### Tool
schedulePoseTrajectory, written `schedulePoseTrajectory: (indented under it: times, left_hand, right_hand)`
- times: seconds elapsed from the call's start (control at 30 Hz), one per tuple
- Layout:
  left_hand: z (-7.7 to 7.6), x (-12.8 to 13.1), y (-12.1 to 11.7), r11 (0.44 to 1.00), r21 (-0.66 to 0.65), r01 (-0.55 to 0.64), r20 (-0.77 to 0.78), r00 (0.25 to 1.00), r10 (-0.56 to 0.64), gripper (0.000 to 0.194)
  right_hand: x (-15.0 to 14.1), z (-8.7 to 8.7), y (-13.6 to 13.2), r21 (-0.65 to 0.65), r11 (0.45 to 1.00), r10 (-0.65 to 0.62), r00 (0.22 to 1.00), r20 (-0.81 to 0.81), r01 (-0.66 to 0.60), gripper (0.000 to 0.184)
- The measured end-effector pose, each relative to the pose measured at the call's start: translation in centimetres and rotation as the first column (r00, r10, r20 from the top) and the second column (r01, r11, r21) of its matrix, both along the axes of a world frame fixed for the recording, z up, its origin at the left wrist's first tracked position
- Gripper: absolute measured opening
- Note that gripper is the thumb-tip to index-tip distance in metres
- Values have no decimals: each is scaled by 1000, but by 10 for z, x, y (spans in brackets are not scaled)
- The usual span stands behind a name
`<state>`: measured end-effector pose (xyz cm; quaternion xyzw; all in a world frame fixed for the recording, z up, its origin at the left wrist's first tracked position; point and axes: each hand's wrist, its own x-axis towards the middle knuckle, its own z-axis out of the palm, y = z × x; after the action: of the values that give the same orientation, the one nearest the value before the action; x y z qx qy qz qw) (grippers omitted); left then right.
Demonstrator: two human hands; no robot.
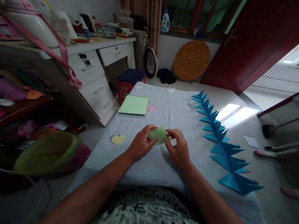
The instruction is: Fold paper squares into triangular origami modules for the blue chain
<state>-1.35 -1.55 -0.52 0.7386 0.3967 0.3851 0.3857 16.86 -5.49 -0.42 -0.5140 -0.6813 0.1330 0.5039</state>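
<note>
A small piece of folded light green paper (159, 134) is held up between my two hands, over the near middle of the cloth-covered table. My left hand (143, 141) grips its left side, thumb in front and fingers behind. At the right edge, my right hand (177, 146) pinches the same paper between thumb and fingers. Beyond my left hand lies a stack of flat green paper sheets (134, 105). Along the table's right side runs a row of several blue folded paper cranes (220, 147), wings spread.
The pale tablecloth (173, 109) carries heart and other patterns. Left stands a white desk (87, 81) with drawers, and a bin with a green liner (46, 154). Past the far edge are a stool (130, 76), an open washing machine door (150, 63) and a round wooden board (192, 59).
</note>
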Motion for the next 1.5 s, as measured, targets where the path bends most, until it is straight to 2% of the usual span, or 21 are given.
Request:
schedulePoseTrajectory:
  times: [0.13, 0.4, 0.47, 0.63, 0.73, 0.9, 1.07, 1.27, 1.4, 1.5]
  left_hand:
    - [-1, -1, 0, 999, 37, 30, -10, 1000, -30, 38]
    - [2, -2, 0, 979, 195, 55, -28, 998, -51, 43]
    - [3, -2, 1, 977, 205, 55, -35, 998, -49, 39]
    - [4, -3, 3, 993, 110, 40, -7, 999, -39, 14]
    - [7, -2, 3, 996, 39, 80, 19, 997, -80, 14]
    - [11, 0, 2, 993, 23, 116, 56, 992, -117, 5]
    - [9, 0, 2, 999, 33, -10, 32, 999, 9, 11]
    - [7, -2, 4, 992, 48, 116, 46, 992, -118, 6]
    - [5, -3, 5, 993, 20, 119, 25, 992, -120, 9]
    - [5, -3, 5, 995, 10, 100, 40, 994, -100, 9]
  right_hand:
    - [0, 2, 0, -4, 1000, 8, 1000, 20, -8, 12]
    - [0, 0, 0, 27, 997, 64, 995, 73, -66, 12]
    - [0, 0, 0, 31, 997, 65, 995, 71, -68, 11]
    - [-1, 0, 0, 33, 997, 67, 996, 52, -69, 11]
    - [-1, 0, -1, 42, 997, 61, 998, 31, -62, 15]
    - [1, 0, -2, 48, 995, 85, 996, 37, -87, 21]
    - [1, 1, -3, 11, 993, 114, 993, 44, -115, 24]
    - [1, 1, -3, 12, 989, 148, 989, 5, -148, 25]
    - [2, 2, -3, -18, 984, 175, 983, -63, -176, 26]
    - [4, 3, -3, -50, 992, 107, 976, -191, -119, 30]
